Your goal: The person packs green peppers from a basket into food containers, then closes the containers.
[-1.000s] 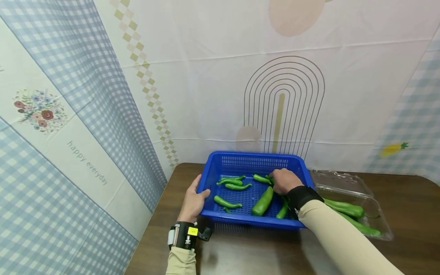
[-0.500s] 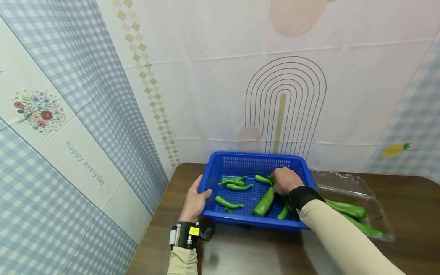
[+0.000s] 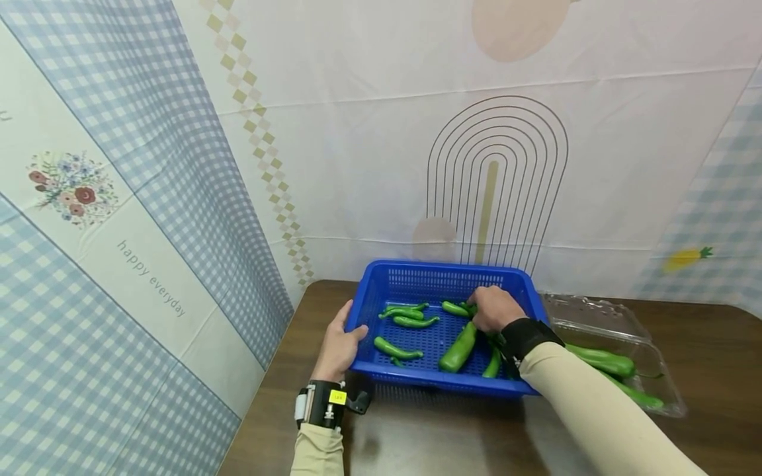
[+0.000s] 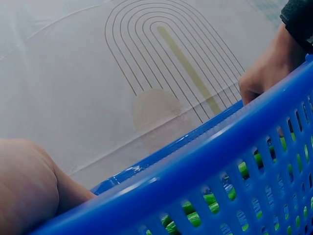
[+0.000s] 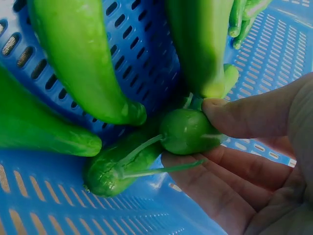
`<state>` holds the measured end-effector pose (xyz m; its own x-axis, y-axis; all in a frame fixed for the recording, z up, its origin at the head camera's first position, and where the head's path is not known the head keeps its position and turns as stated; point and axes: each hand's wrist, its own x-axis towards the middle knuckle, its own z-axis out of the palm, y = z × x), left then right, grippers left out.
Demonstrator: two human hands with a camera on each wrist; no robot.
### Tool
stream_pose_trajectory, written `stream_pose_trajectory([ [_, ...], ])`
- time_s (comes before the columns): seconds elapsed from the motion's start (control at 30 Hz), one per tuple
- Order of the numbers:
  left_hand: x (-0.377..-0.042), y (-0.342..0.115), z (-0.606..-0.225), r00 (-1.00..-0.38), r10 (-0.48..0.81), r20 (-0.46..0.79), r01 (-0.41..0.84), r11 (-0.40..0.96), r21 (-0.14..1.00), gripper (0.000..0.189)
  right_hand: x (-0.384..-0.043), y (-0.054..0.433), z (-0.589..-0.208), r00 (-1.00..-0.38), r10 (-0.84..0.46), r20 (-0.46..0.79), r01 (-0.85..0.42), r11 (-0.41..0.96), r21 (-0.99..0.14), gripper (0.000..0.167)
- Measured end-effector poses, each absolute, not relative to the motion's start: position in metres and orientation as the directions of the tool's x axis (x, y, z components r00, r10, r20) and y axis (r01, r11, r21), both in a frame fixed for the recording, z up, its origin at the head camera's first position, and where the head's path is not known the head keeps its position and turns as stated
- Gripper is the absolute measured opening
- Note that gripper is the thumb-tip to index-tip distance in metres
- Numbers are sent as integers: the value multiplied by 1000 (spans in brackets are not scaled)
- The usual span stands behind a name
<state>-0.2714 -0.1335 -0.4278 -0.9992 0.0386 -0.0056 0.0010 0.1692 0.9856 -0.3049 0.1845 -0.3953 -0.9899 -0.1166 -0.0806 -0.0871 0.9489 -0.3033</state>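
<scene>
A blue plastic basket with slotted walls stands on the table, several green peppers lying inside. My left hand grips its left rim, thumb over the edge and fingers along the outside. In the right part of the basket, my right hand pinches a green pepper between thumb and fingers near its stem end. Another stemmed pepper lies beside it in the right wrist view. A large green pepper rests just left of the right hand. Smaller curved peppers lie toward the basket's left side.
To the right of the basket, a clear plastic clamshell box with its lid raised contains large green peppers. The brown table meets a patterned cloth hanging behind and along the left.
Both hands keep their holds, and the basket and peppers stay in place. Only the head view has shifted slightly.
</scene>
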Motion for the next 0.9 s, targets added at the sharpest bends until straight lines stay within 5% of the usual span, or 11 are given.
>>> stream_pose_trajectory([
  [0.9,-273,-134,-426,-999,53,-8,0,160,987,67,-298,188,-369,-980,-178,-83,-143,936,-323,48],
])
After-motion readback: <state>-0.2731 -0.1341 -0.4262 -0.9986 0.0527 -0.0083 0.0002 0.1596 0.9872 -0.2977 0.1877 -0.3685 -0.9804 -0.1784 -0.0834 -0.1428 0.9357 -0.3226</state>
